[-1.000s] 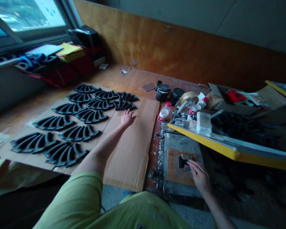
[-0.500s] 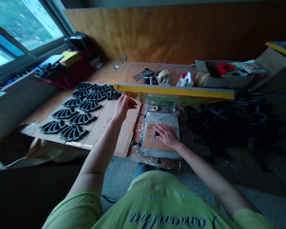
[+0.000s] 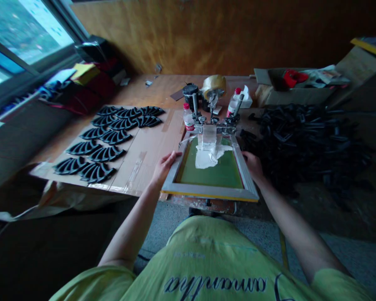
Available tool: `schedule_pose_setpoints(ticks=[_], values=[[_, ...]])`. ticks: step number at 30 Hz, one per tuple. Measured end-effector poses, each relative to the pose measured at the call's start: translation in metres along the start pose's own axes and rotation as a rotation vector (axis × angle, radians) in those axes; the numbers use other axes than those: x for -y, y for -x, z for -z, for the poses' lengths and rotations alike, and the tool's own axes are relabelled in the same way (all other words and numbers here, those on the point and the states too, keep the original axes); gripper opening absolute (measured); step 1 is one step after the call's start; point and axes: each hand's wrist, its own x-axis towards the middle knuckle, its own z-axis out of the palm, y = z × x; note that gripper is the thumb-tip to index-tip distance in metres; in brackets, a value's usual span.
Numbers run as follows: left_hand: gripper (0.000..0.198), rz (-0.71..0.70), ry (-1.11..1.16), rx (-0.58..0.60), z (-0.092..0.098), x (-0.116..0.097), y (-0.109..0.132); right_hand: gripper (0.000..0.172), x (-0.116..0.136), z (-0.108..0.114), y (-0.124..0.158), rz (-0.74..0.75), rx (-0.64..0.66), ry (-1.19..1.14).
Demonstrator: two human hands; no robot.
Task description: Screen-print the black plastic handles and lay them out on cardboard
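Note:
A screen frame [image 3: 169, 184] with green mesh lies lowered over the table's front edge, hiding the plate under it. White ink [image 3: 203, 160] and a clear squeegee block [image 3: 209, 136] rest on the mesh near its back, below a metal clamp [image 3: 217, 128]. My left hand [image 3: 165, 165] is closed on the frame's left side. At the frame's right side my right hand [image 3: 253, 164] grips the edge, its fingertips partly hidden.
Black fan-shaped parts [image 3: 106, 154] lie in rows on cardboard [image 3: 150, 146] at the left. A heap of black pieces [image 3: 313, 150] fills the right. Behind stand bottles [image 3: 188, 118], a tape roll [image 3: 213, 86] and an open box [image 3: 296, 97].
The screen frame has swung down from its raised position. My right hand has left the plate for the frame's right side, and my left hand is now lower, on the left side.

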Motion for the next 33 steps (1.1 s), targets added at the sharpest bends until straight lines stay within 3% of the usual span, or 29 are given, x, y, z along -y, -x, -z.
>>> schedule_pose_setpoints(ticks=[3, 5, 7, 10, 14, 18, 22, 25, 28, 33], values=[[0.068, 0.092, -0.028, 0.037, -0.001, 0.045, 0.010, 0.038, 0.011, 0.007, -0.033, -0.045, -0.080, -0.124], [0.074, 0.106, -0.068, 0.042, -0.004, 0.069, 0.011, 0.053, 0.038, 0.005, -0.055, 0.029, -0.069, -0.187], [0.075, 0.104, -0.102, 0.049, -0.006, 0.086, 0.008, 0.058, 0.068, -0.001, -0.070, 0.112, 0.011, -0.157], [0.073, 0.107, -0.102, 0.085, -0.004, 0.101, 0.003, 0.035, 0.096, -0.014, -0.075, 0.128, 0.185, -0.072], [0.070, 0.112, -0.108, 0.115, 0.000, 0.108, 0.000, 0.008, 0.103, -0.023, -0.049, 0.140, 0.367, -0.019], [0.069, 0.121, -0.107, 0.113, 0.000, 0.110, 0.000, 0.023, 0.100, -0.008, -0.013, 0.381, 0.416, -0.035], [0.066, 0.120, -0.112, 0.110, -0.002, 0.108, 0.000, 0.023, 0.093, 0.010, -0.012, 0.516, 0.498, -0.091], [0.066, 0.125, -0.099, 0.091, -0.003, 0.106, 0.002, 0.016, 0.094, 0.008, -0.022, 0.436, 0.442, -0.105], [0.067, 0.114, -0.076, 0.076, -0.003, 0.106, 0.002, 0.023, 0.100, -0.003, -0.015, 0.386, 0.335, -0.089], [0.067, 0.120, -0.045, 0.059, -0.005, 0.106, 0.003, 0.021, 0.102, -0.002, -0.002, 0.459, 0.381, -0.115]])
